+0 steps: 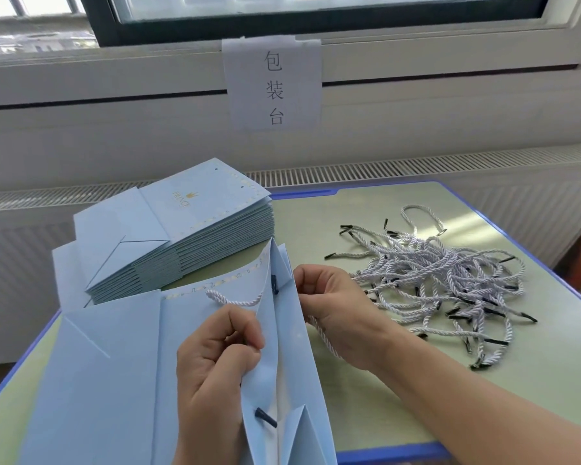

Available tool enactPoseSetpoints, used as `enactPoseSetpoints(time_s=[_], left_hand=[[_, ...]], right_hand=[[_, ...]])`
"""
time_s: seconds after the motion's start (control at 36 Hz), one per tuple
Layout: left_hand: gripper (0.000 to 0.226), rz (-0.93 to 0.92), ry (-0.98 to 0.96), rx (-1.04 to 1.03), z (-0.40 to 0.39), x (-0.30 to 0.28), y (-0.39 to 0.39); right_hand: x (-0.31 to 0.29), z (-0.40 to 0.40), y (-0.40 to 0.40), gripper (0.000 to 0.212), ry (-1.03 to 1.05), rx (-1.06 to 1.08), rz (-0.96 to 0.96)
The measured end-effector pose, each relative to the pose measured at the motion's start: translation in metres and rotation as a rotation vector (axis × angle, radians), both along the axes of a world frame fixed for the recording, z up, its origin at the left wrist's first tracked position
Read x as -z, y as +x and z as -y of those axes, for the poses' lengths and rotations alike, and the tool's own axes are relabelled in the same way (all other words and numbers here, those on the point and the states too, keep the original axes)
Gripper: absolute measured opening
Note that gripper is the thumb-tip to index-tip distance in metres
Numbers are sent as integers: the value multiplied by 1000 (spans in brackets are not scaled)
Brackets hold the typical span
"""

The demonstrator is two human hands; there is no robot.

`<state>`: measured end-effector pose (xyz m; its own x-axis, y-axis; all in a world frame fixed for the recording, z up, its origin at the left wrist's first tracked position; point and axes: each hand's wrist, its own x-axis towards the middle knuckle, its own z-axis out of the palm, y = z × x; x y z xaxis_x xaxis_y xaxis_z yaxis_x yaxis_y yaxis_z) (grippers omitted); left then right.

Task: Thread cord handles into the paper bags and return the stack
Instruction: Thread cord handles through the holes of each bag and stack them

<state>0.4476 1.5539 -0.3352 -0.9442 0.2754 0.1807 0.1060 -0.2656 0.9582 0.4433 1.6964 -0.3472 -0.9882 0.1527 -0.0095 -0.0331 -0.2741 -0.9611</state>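
Observation:
A light blue paper bag (pixel 108 380) lies partly opened at the table's near left. My left hand (pixel 215 360) pinches the edge of its upper panel near the mouth. My right hand (pixel 332 307) grips the bag's far edge and holds a white twisted cord that runs under the palm. One white cord handle (pixel 235 299) loops across the bag's top panel, and two dark cord tips (pixel 265 417) poke through holes inside. A pile of loose white cords with black tips (pixel 450 280) lies to the right. A stack of flat blue bags (pixel 182 236) sits behind.
The green table top (pixel 383 380) has a blue rim. A white paper sign (pixel 272 83) with printed characters hangs on the wall under the window. A white radiator grille (pixel 416 166) runs along the back edge.

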Motion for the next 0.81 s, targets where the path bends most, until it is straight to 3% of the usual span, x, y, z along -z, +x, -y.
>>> enactPoseSetpoints(time_s=[0.11, 0.19, 0.25, 0.33, 0.47, 0.69, 0.81], left_hand=[[17, 16, 7, 2, 0, 1, -1], [16, 13, -8, 8, -1, 1, -1], [17, 17, -12, 5, -2, 2, -2], [15, 10, -27, 7, -3, 3, -3], [15, 23, -40, -3, -2, 4, -5], [13, 204, 94, 16, 2, -2, -5], [12, 197, 71, 23, 1, -3, -5]], right_hand=[[-10, -1, 7, 11, -153, -9, 51], [-20, -4, 12, 34, -180, -9, 81], [-24, -4, 16, 45, -77, 4, 64], [-20, 2, 23, 52, 263, 101, 24], [-9, 11, 22, 30, 728, 230, -102], [-15, 13, 19, 32, 805, 226, -56], [-18, 14, 16, 25, 882, 234, -22]])
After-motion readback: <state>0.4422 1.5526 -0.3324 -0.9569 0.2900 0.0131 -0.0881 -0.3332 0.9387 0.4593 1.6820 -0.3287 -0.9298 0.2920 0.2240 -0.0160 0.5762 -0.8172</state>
